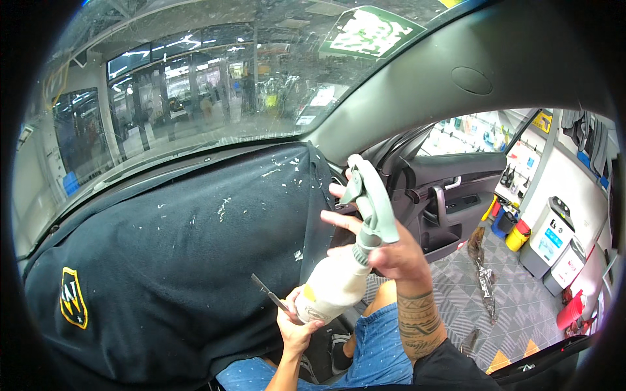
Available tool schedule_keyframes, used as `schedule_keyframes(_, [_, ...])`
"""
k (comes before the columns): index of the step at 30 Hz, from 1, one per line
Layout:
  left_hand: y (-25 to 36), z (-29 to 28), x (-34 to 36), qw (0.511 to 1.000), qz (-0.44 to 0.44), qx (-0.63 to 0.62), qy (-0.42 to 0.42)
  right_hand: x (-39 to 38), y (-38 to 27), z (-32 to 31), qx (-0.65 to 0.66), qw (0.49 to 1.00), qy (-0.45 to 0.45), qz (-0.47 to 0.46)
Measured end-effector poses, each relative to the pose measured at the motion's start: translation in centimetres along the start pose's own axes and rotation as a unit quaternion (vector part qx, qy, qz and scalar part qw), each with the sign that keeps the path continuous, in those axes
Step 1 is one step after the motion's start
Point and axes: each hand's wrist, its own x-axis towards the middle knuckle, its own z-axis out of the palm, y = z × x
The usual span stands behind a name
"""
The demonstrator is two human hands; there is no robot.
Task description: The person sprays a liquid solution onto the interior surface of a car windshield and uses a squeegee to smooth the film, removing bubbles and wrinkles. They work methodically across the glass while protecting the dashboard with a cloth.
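A white spray bottle (334,287) with a grey-green trigger head (378,205) is tilted in front of me, its head up and to the right. My right hand (391,257) is around its neck, thumb side at the collar and several fingers stretched out behind the head. At the bottle's base, my left hand (297,329) supports it and also grips a thin flat-bladed scraper (268,292), blade pointing up and left. Beneath and beyond them, a dark cloth (195,241) with pale shreds scattered on it covers the dashboard.
Above the cloth stretches the windshield (195,98), with a green-edged sticker (372,32) at its top. The car door (450,202) stands open at right. Outside, a crumpled strip of film (484,277) lies on the tiled floor (450,306), near bins (548,238) and a red container (571,310).
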Motion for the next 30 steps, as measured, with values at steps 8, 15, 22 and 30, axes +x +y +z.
schedule_keyframes(8, [0.1, 2.3, 0.5, 0.999, -0.046, -0.004, 0.008, 1.9, -1.7, 0.2, -0.055, 0.993, 0.060, -0.085])
schedule_keyframes(15, [-1.3, 2.7, 0.6, 0.999, -0.025, 0.021, 0.012, 3.6, 0.4, -0.7, -0.146, 0.967, 0.172, -0.121])
schedule_keyframes(22, [-1.3, 2.1, 0.0, 0.997, -0.024, 0.057, 0.043, 4.5, 3.7, -1.7, -0.176, 0.959, 0.175, -0.136])
schedule_keyframes(30, [-2.5, 0.4, -2.0, 0.989, -0.042, 0.136, 0.044, -1.9, 6.3, -5.7, -0.016, 0.990, 0.122, -0.067])
